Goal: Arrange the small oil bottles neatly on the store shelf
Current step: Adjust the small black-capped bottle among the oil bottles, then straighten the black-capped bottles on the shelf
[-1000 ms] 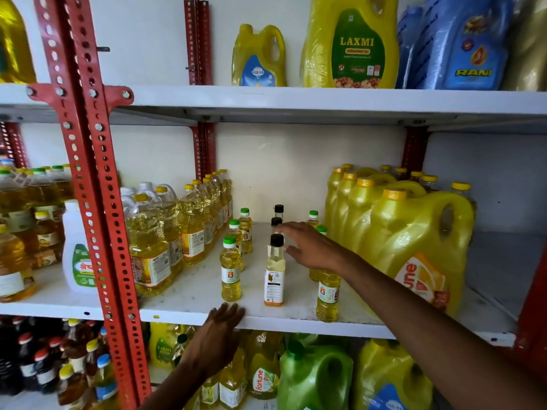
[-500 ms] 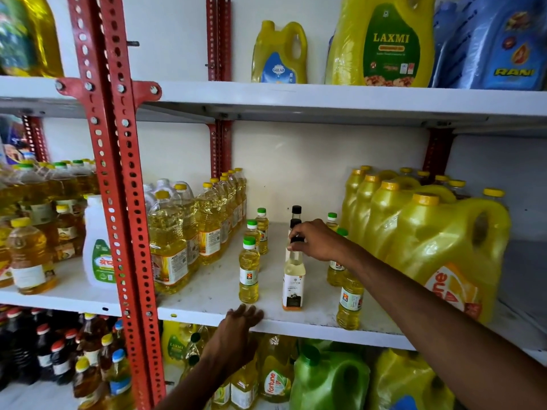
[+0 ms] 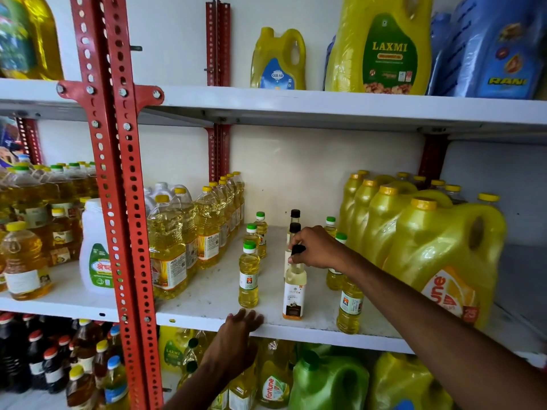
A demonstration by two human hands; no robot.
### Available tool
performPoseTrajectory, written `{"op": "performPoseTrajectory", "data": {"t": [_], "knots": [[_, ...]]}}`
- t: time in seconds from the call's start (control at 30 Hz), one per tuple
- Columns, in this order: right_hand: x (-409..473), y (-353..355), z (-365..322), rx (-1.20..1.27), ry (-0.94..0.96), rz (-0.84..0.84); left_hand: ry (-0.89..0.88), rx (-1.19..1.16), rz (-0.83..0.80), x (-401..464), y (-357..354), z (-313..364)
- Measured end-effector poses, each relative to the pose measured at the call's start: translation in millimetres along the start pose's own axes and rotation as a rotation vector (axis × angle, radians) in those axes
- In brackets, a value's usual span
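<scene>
Small oil bottles stand in three short rows on the white middle shelf (image 3: 213, 303). The left row has green-capped yellow bottles, the front one (image 3: 249, 279) near the shelf edge. The middle row has black-capped pale bottles; my right hand (image 3: 318, 248) is closed around the cap and neck of the front black-capped bottle (image 3: 294, 294), which stands upright. Two more black caps (image 3: 294, 221) show behind it. The right row of green-capped bottles (image 3: 350, 306) passes under my right forearm and is partly hidden. My left hand (image 3: 236, 338) rests flat on the shelf's front lip, holding nothing.
Tall yellow-capped oil bottles (image 3: 189, 232) line the left of the bay. Big yellow jugs (image 3: 429, 250) crowd the right. A red perforated upright (image 3: 118, 202) stands at the left. More jugs sit on the shelf above (image 3: 387, 51) and below (image 3: 328, 383).
My right hand came down from above the bottles and closed on the front black-capped bottle's top. My left hand stayed on the shelf lip. The camera shifted left.
</scene>
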State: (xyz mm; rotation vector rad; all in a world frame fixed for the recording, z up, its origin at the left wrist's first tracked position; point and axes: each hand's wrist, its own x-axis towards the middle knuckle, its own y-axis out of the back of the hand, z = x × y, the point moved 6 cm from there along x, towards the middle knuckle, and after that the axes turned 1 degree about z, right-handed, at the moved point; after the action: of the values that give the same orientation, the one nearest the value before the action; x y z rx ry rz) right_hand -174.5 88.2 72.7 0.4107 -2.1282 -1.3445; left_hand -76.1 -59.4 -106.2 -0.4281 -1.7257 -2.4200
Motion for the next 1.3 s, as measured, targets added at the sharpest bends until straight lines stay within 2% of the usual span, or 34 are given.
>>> {"op": "performPoseTrajectory", "data": {"t": [0.63, 0.77, 0.93, 1.03, 1.13, 1.3], "knots": [[-15, 1, -7, -0.012, -0.04, -0.009, -0.003, 0.011, -0.004, -7, 3, 4], [-10, -1, -3, -0.092, -0.069, -0.029, 0.05, 0.062, 0.025, -12, 9, -16], [3, 5, -38, -0.133, 0.085, 0.169, 0.124, 0.135, 0.048, -16, 24, -54], [20, -20, -67, -0.11, 0.168, 0.029, 0.123, 0.1, 0.052, -21, 30, -62], [42, -51, -76, -0.138, 0.154, -0.141, 0.113, 0.078, 0.037, -22, 29, -66], [63, -58, -75, -0.074, 0.093, -0.135, 0.116, 0.081, -0.002, -18, 27, -73]]}}
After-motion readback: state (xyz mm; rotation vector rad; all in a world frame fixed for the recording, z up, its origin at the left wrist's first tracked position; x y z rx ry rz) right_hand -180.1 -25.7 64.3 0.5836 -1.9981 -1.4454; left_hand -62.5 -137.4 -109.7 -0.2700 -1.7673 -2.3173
